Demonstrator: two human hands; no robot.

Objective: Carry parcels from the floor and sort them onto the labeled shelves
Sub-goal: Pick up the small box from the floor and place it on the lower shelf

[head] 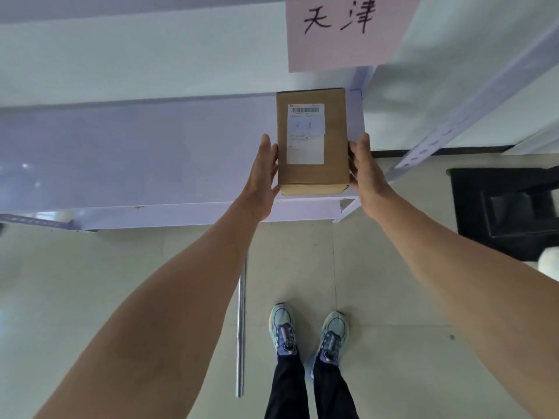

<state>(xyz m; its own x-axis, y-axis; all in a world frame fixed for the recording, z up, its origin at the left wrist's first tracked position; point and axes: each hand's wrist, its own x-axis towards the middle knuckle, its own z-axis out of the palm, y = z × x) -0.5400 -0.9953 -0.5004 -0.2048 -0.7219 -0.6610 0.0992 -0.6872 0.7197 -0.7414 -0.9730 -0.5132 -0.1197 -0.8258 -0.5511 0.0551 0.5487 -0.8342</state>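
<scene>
The parcel (pixel 313 142) lies on the shelf (pixel 151 152) at its right end, label side up, with its near end close to the shelf's front edge. The left hand (pixel 263 179) presses its left side and the right hand (pixel 364 173) its right side, so both hands clasp the box between them, fingers flat along its walls. It looks as though the box is being set down or squared up; whether its full weight is already on the shelf cannot be told.

A pink sign (pixel 344 31) with handwritten characters hangs from the level above, just over the parcel, so this seems to be the chosen slot. For this one parcel the carry looks all but done, with only the letting go left. No other parcels show on the shelf or floor here, so how many remain cannot be judged.

The shelf is pale, smooth and glossy, bare to the left of the box, with a perforated upright (pixel 438 137) at the right. Below is a light tiled floor (pixel 393 297), where a metal rod (pixel 240 334) lies beside the person's shoes (pixel 308 331). A dark object (pixel 508 204) stands at the right.
</scene>
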